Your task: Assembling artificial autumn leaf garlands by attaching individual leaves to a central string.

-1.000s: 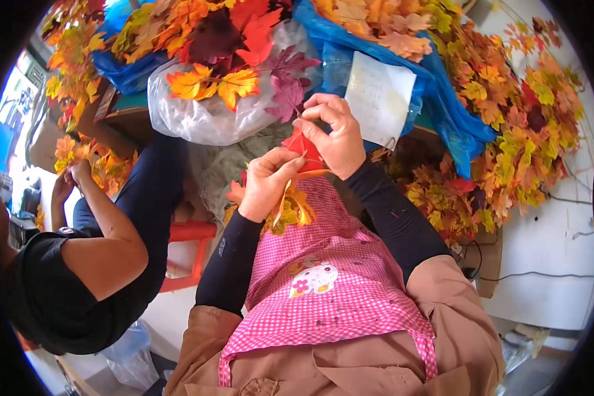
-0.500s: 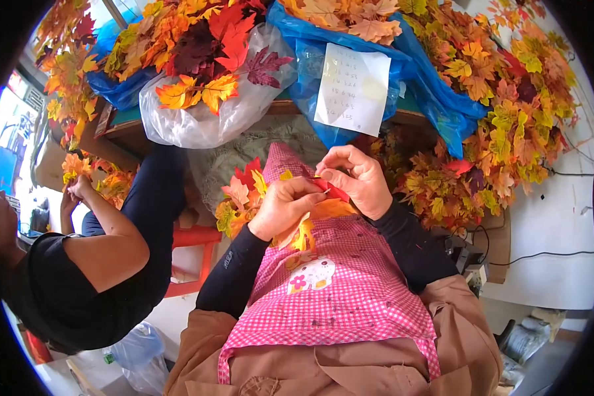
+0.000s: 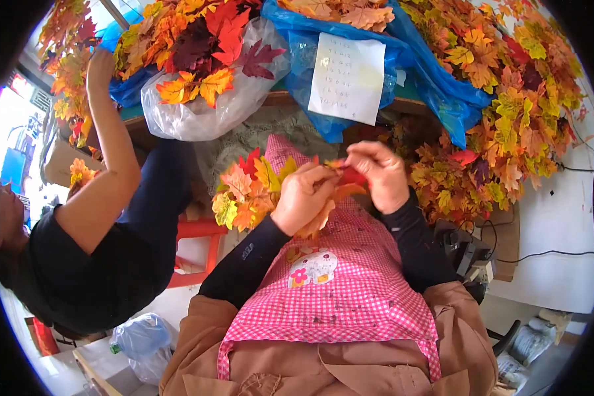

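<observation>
Apron: a pink checked apron [image 3: 350, 290] with a small flower patch covers the lap, nearest the camera, over brown trousers.
Left hand: the left hand [image 3: 303, 198] sits just above the apron, fingers curled tight around the stems of a bunch of artificial leaves [image 3: 247, 191] — orange, yellow and red — which fans out to the left of the fist.
Right hand: the right hand [image 3: 379, 175] is just beside the left, thumb and forefinger pinched shut on a red leaf [image 3: 351, 175] at the top of the bunch; the remaining fingers are loosely bent.
Co-worker: at the left a person in a black top stretches an arm [image 3: 105, 138] up to the leaves above.
Desk: beyond the hands, a desk edge [image 3: 277, 100] carries a clear plastic bag [image 3: 204, 109] heaped with red and orange leaves, and a blue bag [image 3: 323, 46] with a white paper sheet [image 3: 346, 78] stuck on its front.
Far right: a leaf garland [image 3: 508, 112] hangs thick against a white wall.
Risk: the red leaf is held only by a fingertip pinch, so it could slip and drop onto the apron; if the left fist slackens while the two hands work together, the bunch could splay apart — stems crossing, leaves sliding out. The co-worker's reach could also tug loose leaves off the desk.
</observation>
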{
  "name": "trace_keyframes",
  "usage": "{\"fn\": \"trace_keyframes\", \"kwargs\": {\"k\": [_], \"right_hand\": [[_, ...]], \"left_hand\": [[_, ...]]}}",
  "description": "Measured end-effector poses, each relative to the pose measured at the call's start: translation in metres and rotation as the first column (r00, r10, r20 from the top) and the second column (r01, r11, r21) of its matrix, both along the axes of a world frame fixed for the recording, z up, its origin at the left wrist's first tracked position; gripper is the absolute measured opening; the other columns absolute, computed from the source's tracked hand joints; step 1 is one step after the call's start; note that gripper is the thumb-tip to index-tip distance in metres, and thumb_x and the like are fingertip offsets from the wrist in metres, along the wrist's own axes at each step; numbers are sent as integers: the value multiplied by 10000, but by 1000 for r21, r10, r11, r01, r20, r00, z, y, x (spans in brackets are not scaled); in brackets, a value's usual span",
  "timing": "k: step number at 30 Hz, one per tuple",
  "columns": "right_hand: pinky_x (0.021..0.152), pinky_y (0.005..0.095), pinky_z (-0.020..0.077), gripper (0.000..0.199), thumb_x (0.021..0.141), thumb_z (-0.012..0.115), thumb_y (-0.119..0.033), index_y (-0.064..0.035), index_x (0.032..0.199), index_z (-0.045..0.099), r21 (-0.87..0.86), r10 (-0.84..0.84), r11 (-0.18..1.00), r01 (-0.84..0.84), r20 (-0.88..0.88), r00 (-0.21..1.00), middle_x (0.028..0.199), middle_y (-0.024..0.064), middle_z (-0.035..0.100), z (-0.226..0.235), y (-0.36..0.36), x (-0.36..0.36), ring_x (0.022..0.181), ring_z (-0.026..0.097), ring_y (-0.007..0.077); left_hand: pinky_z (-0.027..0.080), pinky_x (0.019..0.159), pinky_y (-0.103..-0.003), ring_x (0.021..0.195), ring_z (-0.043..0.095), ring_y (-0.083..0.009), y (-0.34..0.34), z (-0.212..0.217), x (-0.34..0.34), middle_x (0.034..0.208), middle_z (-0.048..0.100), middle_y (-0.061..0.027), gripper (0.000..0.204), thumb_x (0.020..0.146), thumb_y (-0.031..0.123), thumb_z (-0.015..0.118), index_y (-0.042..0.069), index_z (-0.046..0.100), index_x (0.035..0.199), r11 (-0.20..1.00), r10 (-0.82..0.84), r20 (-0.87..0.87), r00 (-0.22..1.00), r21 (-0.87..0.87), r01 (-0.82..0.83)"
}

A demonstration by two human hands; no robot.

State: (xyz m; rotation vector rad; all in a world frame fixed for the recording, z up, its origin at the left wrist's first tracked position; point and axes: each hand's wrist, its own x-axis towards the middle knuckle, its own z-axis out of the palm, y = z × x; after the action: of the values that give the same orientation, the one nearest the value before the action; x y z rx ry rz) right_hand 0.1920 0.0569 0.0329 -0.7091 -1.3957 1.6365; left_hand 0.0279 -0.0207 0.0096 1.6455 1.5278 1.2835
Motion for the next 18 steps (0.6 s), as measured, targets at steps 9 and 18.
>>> {"fn": "trace_keyframes", "kwargs": {"k": [9, 18], "right_hand": [[766, 258, 480, 122, 901, 582, -28, -1, 1002, 645, 592, -209, 798, -107, 439, 874, 931, 63, 631, 13, 19, 18, 847, 611, 159], [737, 307, 470, 82, 887, 573, -19, 4, 944, 627, 705, -309, 696, -137, 466, 829, 888, 94, 595, 3, 18, 18, 830, 592, 245]], "left_hand": [[501, 602, -277, 669, 642, -168, 23, -10, 17, 779, 663, -100, 118, 850, 44, 633, -17, 671, 943, 983, 103, 56, 993, 145, -110], [489, 611, -232, 686, 607, -88, 20, -6, 21, 799, 663, -59, 120, 871, 54, 626, -25, 666, 953, 995, 86, 214, 973, 38, -96]]}}
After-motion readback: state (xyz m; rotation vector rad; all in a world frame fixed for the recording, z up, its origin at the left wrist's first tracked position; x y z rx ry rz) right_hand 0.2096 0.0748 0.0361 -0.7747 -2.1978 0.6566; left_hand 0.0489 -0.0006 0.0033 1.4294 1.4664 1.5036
